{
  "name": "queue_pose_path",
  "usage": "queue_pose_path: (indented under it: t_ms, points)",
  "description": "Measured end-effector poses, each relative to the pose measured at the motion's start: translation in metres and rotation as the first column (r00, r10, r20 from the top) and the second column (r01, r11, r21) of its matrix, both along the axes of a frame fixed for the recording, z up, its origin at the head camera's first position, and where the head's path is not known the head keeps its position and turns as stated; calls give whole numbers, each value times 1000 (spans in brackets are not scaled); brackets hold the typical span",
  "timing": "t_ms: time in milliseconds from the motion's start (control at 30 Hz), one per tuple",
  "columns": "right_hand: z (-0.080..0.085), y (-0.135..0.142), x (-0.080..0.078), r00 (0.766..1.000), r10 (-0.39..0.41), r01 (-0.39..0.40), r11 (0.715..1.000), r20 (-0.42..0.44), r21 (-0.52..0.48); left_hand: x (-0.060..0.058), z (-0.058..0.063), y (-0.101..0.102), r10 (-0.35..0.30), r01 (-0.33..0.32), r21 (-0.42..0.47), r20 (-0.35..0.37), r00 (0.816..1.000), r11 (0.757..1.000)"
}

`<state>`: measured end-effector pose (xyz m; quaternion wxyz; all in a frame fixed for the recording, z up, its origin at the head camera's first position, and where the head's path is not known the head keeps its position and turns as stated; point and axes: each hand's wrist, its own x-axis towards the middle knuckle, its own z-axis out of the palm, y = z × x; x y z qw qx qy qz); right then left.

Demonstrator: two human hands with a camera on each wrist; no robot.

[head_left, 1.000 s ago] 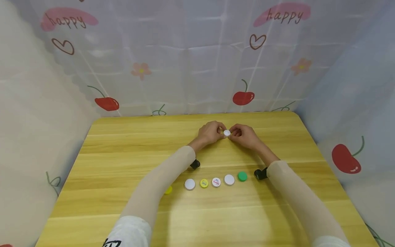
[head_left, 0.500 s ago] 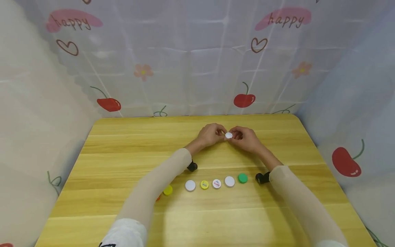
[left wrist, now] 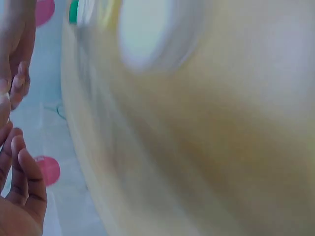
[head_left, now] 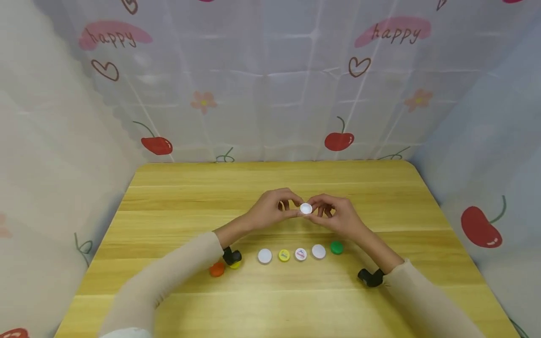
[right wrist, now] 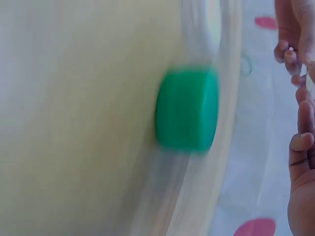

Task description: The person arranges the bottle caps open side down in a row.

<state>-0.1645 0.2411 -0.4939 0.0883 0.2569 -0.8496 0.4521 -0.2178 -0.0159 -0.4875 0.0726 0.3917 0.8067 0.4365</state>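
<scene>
A small white bottle cap (head_left: pixel 306 208), its hollow side facing the head camera, is held between both hands over the table. My left hand (head_left: pixel 272 207) pinches its left edge with thumb and forefinger. From the other side, my right hand (head_left: pixel 338 216) pinches the right edge the same way. In the left wrist view the left hand (left wrist: pixel 22 191) shows its other fingers bent beside the grip, and the cap is mostly hidden. The right hand (right wrist: pixel 304 147) appears at the right border of the right wrist view.
Nearer the person, a row of caps lies on the wooden table (head_left: pixel 287 305): orange (head_left: pixel 217 269), yellow (head_left: pixel 235 265), white (head_left: pixel 265 256), small yellow (head_left: pixel 284 255), printed white (head_left: pixel 300 254), another white (head_left: pixel 319 251) and green (head_left: pixel 336 247). A printed curtain (head_left: pixel 262 94) stands behind.
Both hands have drawn back toward the person with the white bottle cap pinched between them. The left forearm has swung left, uncovering the orange cap; the row of caps has stayed put.
</scene>
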Motion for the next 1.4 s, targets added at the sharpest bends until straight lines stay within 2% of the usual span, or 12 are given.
queue_pose_path:
  t_ms: [267, 467, 567, 633, 767, 867, 967, 1067, 1133, 1267, 1333, 1400]
  points:
    - [-4, -23, 34, 991, 99, -87, 987, 87, -133, 52, -7, -26, 41, -39, 101, -15, 999, 994]
    - [-5, -30, 43, 990, 130, -119, 980, 57, -159, 62, -3, -36, 51, -46, 130, -33, 998, 990]
    - [-3, -32, 44, 990, 130, -120, 979, 52, -164, 60, -2, -38, 23, -39, 143, 109, 994, 989]
    - [-2, -32, 44, 991, 126, -117, 980, 46, -160, 59, -3, -39, -3, -39, 154, 260, 965, 987]
    - [1, -33, 44, 992, 124, -118, 983, 34, -144, 58, -6, -39, -24, -79, 167, 535, 844, 983]
    - [0, -34, 43, 991, 133, -129, 983, 24, -132, 58, -6, -38, -25, -118, 181, 638, 770, 976]
    - [-2, -35, 42, 990, 143, -141, 983, 9, -122, 58, -6, -37, -29, -141, 193, 681, 732, 971]
    - [-5, -37, 41, 989, 145, -143, 984, 8, -107, 58, -6, -39, 2, -145, 173, 638, 770, 974]
    - [-6, -38, 39, 989, 140, -135, 986, 39, -102, 58, -5, -40, 34, -141, 150, 559, 829, 979]
    - [-5, -38, 37, 970, 134, -107, 985, 202, -138, 59, -2, -45, 105, -131, 77, 274, 956, 988]
    - [-3, -38, 35, 944, 147, -98, 980, 295, -174, 61, 0, -46, 120, -125, 40, 102, 987, 991]
    - [-3, -37, 34, 914, 179, -114, 975, 365, -192, 64, 2, -47, 111, -110, 11, -86, 990, 994]
